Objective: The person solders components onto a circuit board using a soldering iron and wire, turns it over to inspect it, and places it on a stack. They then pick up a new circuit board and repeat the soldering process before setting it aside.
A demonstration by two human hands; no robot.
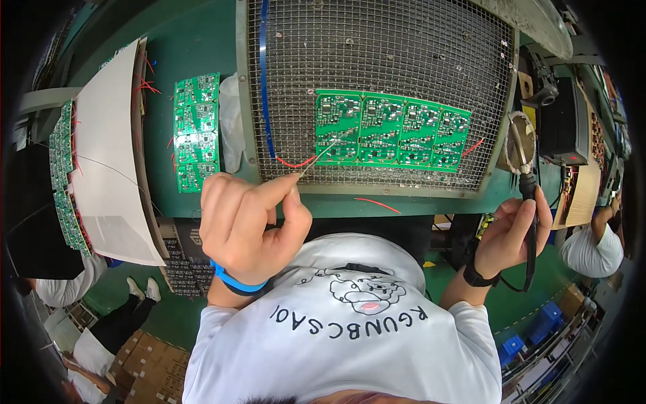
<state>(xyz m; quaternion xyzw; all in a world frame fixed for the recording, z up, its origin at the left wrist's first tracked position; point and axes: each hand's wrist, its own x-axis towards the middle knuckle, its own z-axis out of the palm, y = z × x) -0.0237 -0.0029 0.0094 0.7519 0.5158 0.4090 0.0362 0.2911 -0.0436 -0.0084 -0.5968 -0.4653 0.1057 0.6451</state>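
Note:
My left hand (249,219) is closed in a pinch on a thin strand of solder wire (311,166). The wire slants up from my fingertips over the left part of a green circuit board panel (393,131). That panel lies on a wire mesh grate (431,67) with a metal frame, and red leads come off both its ends. On the right, my right hand (510,232) grips the handle of a soldering iron (528,185). The iron's front end is at a round metal stand (519,138), its tip hard to make out. A dark cable hangs below my hand.
Left of the grate stands another green board panel (197,133), beside a clear plastic bag (232,124). Farther left, a pale cardboard sheet (108,155) borders more boards (64,168). A loose red wire (377,204) lies by the table's front edge. A black box (564,121) stands right.

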